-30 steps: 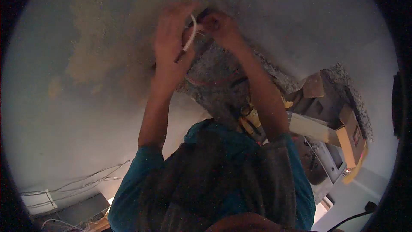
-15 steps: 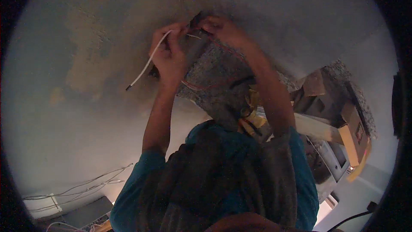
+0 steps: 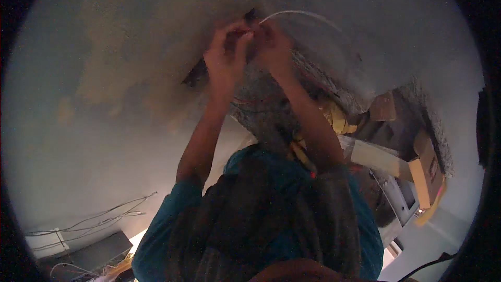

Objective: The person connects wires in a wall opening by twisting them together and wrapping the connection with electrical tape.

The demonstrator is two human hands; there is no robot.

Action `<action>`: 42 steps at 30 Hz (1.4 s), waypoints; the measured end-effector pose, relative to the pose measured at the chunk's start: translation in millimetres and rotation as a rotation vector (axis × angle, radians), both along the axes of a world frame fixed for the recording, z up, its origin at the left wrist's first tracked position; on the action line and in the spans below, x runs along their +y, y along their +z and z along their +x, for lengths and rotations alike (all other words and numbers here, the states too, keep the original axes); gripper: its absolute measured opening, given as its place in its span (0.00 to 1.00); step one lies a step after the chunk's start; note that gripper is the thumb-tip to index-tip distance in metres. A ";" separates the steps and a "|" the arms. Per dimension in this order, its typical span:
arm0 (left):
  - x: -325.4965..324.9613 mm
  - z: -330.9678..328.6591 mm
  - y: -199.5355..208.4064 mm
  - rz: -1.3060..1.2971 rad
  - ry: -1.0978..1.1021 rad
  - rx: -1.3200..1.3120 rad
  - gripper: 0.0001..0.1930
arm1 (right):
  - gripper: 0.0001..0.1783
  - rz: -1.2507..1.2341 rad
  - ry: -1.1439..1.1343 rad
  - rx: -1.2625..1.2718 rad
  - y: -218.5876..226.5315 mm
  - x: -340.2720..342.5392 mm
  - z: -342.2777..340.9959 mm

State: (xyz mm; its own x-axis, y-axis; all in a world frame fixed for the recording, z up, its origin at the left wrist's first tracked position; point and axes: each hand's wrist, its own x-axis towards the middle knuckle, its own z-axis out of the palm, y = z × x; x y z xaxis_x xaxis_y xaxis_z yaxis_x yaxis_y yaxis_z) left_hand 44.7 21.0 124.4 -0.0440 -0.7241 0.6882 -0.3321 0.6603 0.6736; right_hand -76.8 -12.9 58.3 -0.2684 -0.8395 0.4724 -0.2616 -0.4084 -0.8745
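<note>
My left hand [image 3: 223, 55] and my right hand [image 3: 274, 49] are raised close together in front of the wall [image 3: 115, 141], beside a dark opening [image 3: 250, 14]. A thin white cable [image 3: 302, 12] comes out from between my hands at the right fingertips. It arcs over to the right and its far end is smeared by motion. My right fingers are closed on the cable. The left thumb and fingers are pinched towards it; what they hold is hidden. Reddish wires [image 3: 261, 99] hang below my hands against a speckled stone surface [image 3: 271, 120].
To the right, an open cardboard box [image 3: 428, 172] stands on a cluttered stone ledge, near a yellow item [image 3: 339, 120]. Yellow-handled tools [image 3: 300, 154] lie in front of my body. Loose grey cables [image 3: 99, 219] hang from the wall at the lower left.
My hands have come together, the left moving right. The white cable, which pointed down to the left from my left hand, now arcs to the right past my right hand.
</note>
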 end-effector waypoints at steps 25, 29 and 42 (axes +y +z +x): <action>-26.9 -53.1 -65.5 0.732 -0.212 1.080 0.18 | 0.11 -0.125 0.097 0.017 27.4 1.7 -31.4; -35.3 -46.6 -55.6 0.764 -0.124 1.163 0.13 | 0.09 -0.242 0.140 -0.165 59.8 2.3 -25.3; -42.1 -48.0 -92.2 0.531 -0.120 1.026 0.11 | 0.07 -0.191 0.178 0.167 105.7 16.7 -21.1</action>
State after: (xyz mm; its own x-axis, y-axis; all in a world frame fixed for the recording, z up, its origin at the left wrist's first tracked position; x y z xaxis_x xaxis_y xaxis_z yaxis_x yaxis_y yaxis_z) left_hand -3.4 -21.1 32.2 0.2701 -0.9615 0.0511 0.5762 0.2039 0.7915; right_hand -97.9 3.8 164.0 -0.0304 -0.7581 0.6514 -0.3046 -0.6137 -0.7284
